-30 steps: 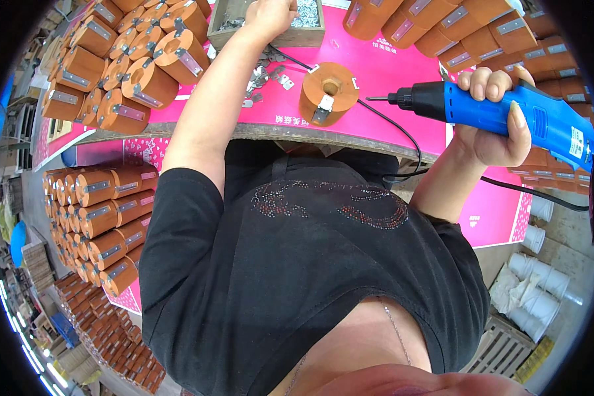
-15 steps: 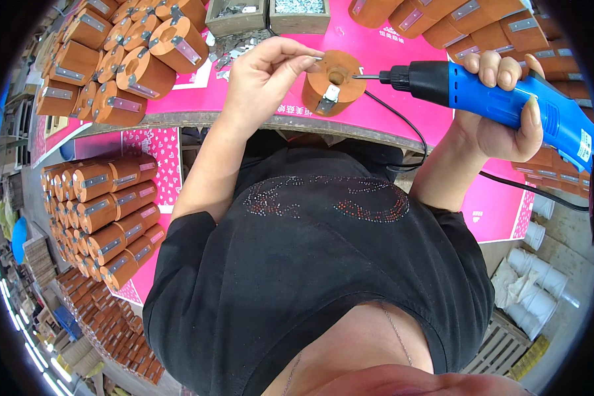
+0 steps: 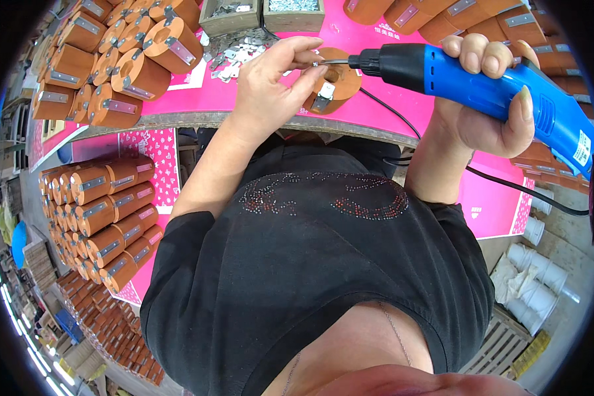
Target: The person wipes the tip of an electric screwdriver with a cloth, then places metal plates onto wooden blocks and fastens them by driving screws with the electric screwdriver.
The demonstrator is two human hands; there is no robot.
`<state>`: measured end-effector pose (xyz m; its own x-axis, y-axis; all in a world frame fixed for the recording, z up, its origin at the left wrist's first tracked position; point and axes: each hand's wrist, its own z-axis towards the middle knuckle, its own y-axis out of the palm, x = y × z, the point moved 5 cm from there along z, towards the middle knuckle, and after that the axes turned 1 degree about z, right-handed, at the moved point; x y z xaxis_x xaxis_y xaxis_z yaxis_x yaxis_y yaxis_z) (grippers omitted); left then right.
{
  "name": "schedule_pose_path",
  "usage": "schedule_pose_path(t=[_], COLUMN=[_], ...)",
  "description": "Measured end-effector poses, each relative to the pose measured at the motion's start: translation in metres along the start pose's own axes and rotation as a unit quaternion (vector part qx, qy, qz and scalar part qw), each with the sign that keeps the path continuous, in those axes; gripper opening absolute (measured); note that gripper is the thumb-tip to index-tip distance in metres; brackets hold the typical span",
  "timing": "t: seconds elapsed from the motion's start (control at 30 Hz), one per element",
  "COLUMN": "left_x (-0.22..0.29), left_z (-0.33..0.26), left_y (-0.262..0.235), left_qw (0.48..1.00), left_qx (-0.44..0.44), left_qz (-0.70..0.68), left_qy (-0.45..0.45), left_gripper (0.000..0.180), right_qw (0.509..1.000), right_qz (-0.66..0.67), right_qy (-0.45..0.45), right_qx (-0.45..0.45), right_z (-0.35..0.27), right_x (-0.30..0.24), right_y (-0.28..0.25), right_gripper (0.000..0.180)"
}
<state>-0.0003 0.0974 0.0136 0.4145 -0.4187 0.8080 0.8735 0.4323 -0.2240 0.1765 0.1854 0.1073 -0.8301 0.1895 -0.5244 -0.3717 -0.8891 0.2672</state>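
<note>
Orange-brown and round, the wooden cylinder lies on the pink counter just past the counter's near edge, end face up, with a small silvery metal plate on it and a hole at its middle. Over it the left hand pinches thumb and forefinger together at the tip of the driver bit; whatever sits between them is too small to make out, most likely a screw, so that grip is narrow and closed on something tiny. The right hand is wrapped full around the blue electric screwdriver, its black nose pointing left toward the cylinder and its black cord trailing off the counter's edge. The step in hand looks like seating a fastener on the bit before driving it through the plate. The next move calls for bringing the tip down square onto the plate's hole while the fingers steady it, then clearing them away before the tool turns. Loose plates lie scattered behind, beside two small trays, and finished cylinders are stacked at the left
</note>
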Motion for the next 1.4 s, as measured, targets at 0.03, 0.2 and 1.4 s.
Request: schedule_pose_path(t=[0.03,0.2,1.4], left_x=[0.002,0.013,0.013], left_z=[0.001,0.005,0.003], left_y=[0.0,0.003,0.005], left_qw=[0.999,0.991,0.992], left_qx=[-0.006,0.005,-0.125], left_qz=[0.028,0.1,0.003], left_qy=[0.026,0.093,-0.007], left_gripper=[0.027,0.027,0.029], right_qw=[1.0,1.0,0.992], right_qz=[-0.013,-0.021,0.01], right_qy=[0.0,-0.01,-0.002], right_qx=[-0.007,-0.014,-0.122], right_z=[0.0,-0.003,0.004], right_x=[0.001,0.007,-0.003], right_y=[0.0,0.002,0.018], right_gripper=[0.05,0.05,0.057])
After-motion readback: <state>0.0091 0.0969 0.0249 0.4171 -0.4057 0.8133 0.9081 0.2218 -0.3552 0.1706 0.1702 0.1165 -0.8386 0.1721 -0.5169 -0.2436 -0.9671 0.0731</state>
